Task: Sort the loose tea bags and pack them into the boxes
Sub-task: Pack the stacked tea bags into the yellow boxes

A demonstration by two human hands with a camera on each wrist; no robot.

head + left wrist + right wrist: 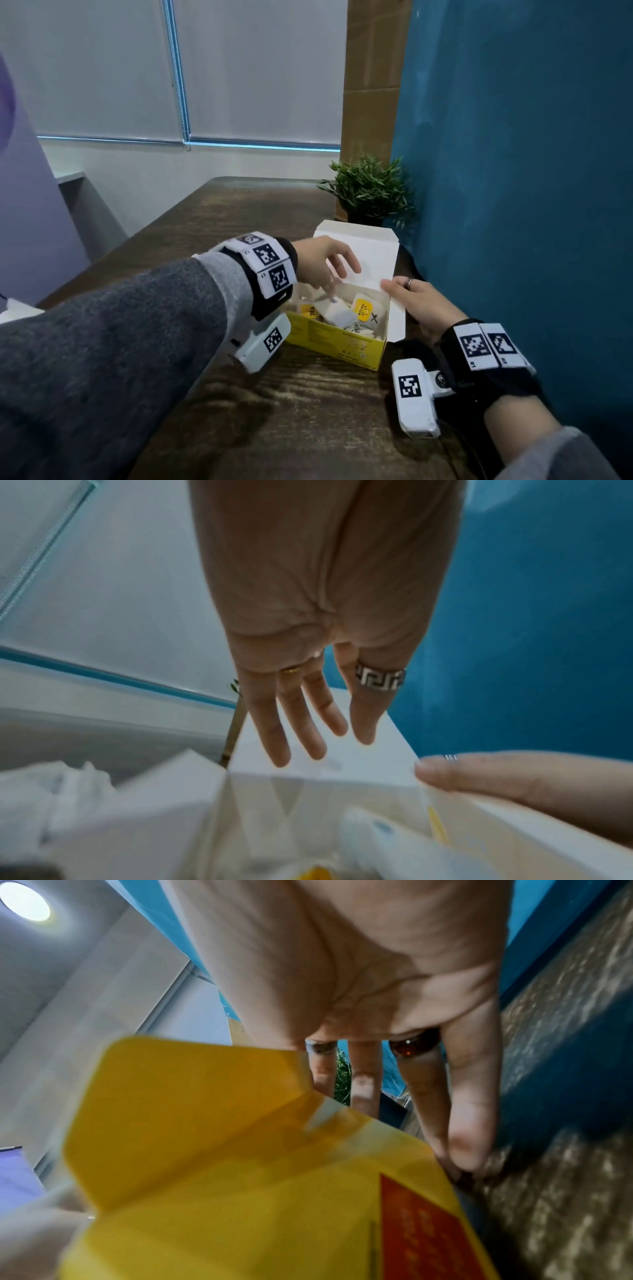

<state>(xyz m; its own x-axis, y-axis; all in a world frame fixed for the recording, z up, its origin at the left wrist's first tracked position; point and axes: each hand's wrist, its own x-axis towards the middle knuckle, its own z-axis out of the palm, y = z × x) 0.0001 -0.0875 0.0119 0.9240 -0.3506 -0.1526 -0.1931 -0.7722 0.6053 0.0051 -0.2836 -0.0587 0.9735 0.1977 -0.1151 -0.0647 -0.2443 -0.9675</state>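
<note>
Yellow tea box (337, 346), lid open, standing on the dark wooden surface (308, 411) at its right side, close to the blue wall (513, 171); white lid flap (363, 253) raised at the far edge. Contents: loose tea bags (346, 313) — white sachets and yellow-labelled ones, lying jumbled inside. Left hand (323, 262): over the open top of the box, fingers straight and slightly spread, reaching toward the inner face of the lid; whether the tips touch it cannot be told, and nothing is held. Right hand (423, 306): at the right end of the box, fingers extended rather than curled, thumb lying along the top right edge and the remaining fingers reaching down beside the box's right wall to the surface — bracing the box, not gripping it. Small potted plant (366, 186) just beyond the box, in the far corner.
</note>
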